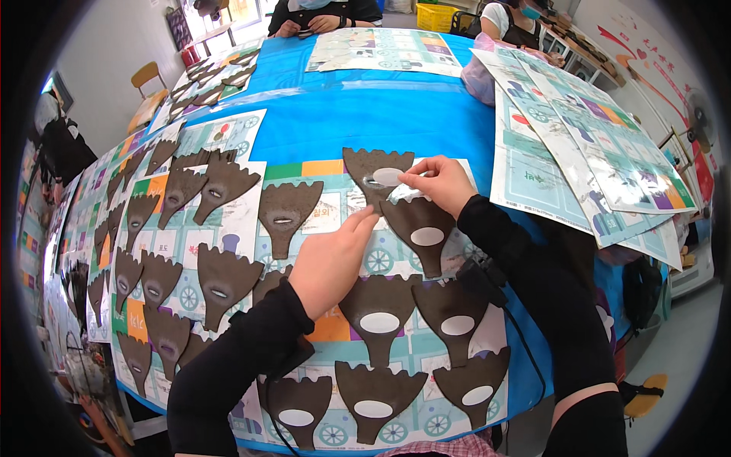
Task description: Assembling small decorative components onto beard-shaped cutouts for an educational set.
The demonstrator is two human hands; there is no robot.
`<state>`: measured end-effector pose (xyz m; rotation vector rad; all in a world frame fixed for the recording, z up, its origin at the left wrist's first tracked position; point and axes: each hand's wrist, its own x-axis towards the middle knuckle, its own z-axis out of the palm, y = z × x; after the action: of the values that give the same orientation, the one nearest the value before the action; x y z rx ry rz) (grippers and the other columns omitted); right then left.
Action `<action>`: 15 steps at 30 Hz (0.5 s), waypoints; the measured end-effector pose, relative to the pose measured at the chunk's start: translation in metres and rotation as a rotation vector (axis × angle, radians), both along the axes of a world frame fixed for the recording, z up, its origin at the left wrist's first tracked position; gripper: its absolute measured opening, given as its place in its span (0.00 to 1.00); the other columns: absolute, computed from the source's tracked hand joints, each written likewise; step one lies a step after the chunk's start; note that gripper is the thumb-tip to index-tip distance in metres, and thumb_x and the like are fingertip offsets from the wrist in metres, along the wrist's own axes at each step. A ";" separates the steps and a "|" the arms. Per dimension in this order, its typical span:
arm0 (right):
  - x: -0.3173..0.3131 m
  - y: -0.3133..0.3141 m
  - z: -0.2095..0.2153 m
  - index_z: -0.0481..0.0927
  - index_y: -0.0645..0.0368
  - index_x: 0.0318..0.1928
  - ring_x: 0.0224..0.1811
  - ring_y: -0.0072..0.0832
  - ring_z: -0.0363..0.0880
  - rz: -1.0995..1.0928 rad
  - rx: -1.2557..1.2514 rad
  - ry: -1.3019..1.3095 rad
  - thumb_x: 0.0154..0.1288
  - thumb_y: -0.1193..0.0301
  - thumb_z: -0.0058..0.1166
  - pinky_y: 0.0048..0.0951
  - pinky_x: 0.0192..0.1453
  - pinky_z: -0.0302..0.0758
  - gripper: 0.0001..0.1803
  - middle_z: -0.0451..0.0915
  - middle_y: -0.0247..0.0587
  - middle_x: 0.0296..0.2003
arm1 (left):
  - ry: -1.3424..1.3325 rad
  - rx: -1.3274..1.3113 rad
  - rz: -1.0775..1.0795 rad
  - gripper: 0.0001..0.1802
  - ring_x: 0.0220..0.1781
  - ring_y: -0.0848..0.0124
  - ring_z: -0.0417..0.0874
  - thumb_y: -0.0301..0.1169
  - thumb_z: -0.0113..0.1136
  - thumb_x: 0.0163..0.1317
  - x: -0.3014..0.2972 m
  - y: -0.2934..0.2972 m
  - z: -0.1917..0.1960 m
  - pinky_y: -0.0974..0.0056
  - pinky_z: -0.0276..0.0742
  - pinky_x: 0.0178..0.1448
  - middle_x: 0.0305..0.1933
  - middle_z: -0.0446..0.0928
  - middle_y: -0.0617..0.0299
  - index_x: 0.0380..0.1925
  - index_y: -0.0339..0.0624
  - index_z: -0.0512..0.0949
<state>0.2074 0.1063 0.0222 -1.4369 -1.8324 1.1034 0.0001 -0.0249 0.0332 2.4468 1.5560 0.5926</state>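
Brown cutouts [378,305], blue table [365,107], workshop

The dark brown fan-shaped cutout [375,177] lay flat on the printed sheet, jagged wide edge toward twelve o'clock, narrow stem toward six. A white oval sticker [387,177] sat near its middle, half lifted, glossy. At five o'clock, just beside it, a second brown cutout [420,228] lay flat, its own white oval [427,236] pressed down.
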 end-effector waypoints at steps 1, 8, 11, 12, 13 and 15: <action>-0.001 0.005 0.000 0.84 0.63 0.38 0.23 0.16 0.72 0.005 0.003 0.000 0.60 0.61 0.64 0.19 0.27 0.68 0.17 0.77 0.31 0.25 | 0.000 0.003 0.005 0.20 0.40 0.55 0.83 0.23 0.49 0.60 -0.001 0.004 -0.002 0.56 0.79 0.42 0.59 0.74 0.58 0.55 0.42 0.70; -0.008 0.039 -0.004 0.85 0.58 0.38 0.18 0.21 0.74 0.097 -0.097 -0.060 0.59 0.58 0.62 0.26 0.22 0.74 0.16 0.79 0.36 0.24 | 0.111 -0.022 -0.063 0.21 0.37 0.57 0.83 0.22 0.49 0.57 -0.002 0.022 -0.004 0.57 0.79 0.41 0.60 0.74 0.60 0.52 0.42 0.72; -0.008 0.043 -0.007 0.86 0.57 0.37 0.21 0.23 0.77 0.155 -0.175 -0.134 0.58 0.58 0.62 0.27 0.25 0.76 0.16 0.81 0.36 0.27 | 0.095 -0.035 -0.071 0.21 0.38 0.57 0.83 0.22 0.48 0.57 -0.004 0.024 -0.006 0.57 0.79 0.42 0.60 0.74 0.60 0.52 0.42 0.73; -0.007 0.043 -0.007 0.86 0.57 0.36 0.22 0.23 0.78 0.153 -0.173 -0.156 0.57 0.58 0.63 0.27 0.26 0.77 0.16 0.82 0.36 0.27 | 0.086 -0.041 -0.071 0.20 0.38 0.57 0.83 0.23 0.48 0.57 -0.004 0.024 -0.007 0.57 0.79 0.42 0.60 0.74 0.59 0.52 0.42 0.72; -0.009 0.042 -0.007 0.87 0.56 0.36 0.23 0.23 0.79 0.154 -0.172 -0.177 0.57 0.58 0.63 0.27 0.28 0.77 0.15 0.83 0.37 0.28 | 0.088 -0.044 -0.070 0.20 0.38 0.57 0.83 0.23 0.48 0.57 -0.005 0.024 -0.007 0.57 0.79 0.42 0.60 0.74 0.59 0.52 0.42 0.72; -0.013 0.041 -0.006 0.87 0.56 0.35 0.23 0.23 0.79 0.154 -0.171 -0.189 0.56 0.58 0.64 0.27 0.27 0.77 0.15 0.83 0.37 0.27 | 0.079 -0.026 -0.068 0.20 0.38 0.57 0.83 0.23 0.48 0.57 -0.006 0.024 -0.008 0.57 0.79 0.42 0.61 0.74 0.60 0.52 0.42 0.72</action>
<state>0.1944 0.1468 0.0165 -1.5646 -2.0514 1.2629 -0.0060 -0.0011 0.0248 2.5207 1.4912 0.4668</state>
